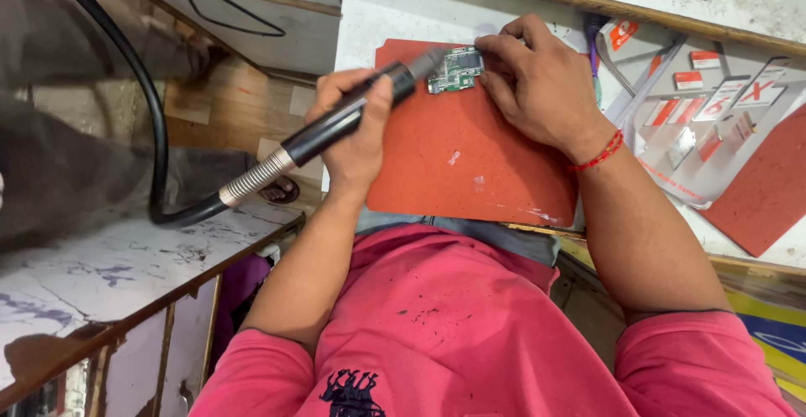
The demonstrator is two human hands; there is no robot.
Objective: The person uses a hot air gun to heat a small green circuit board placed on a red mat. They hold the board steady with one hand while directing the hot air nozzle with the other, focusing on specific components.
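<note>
Left hand (pixel 353 127) is wrapped tight round the black hot-air wand (pixel 353 115), nozzle right over the board. Right hand (pixel 537 81) pins the small green circuit board (pixel 454 70) with its fingertips, not closed around it. Board sits on the red mat (pixel 470 157), near its top edge, on the white bench (pixel 378 5).

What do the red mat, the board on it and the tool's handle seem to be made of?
Red mat: looks like matte silicone or rubber, flat, with pale smudges. Circuit board: green laminate with shiny metal parts. Tool handle in the left hand: smooth black plastic, probably, with a grey metal nozzle and ribbed metal collar.
</note>
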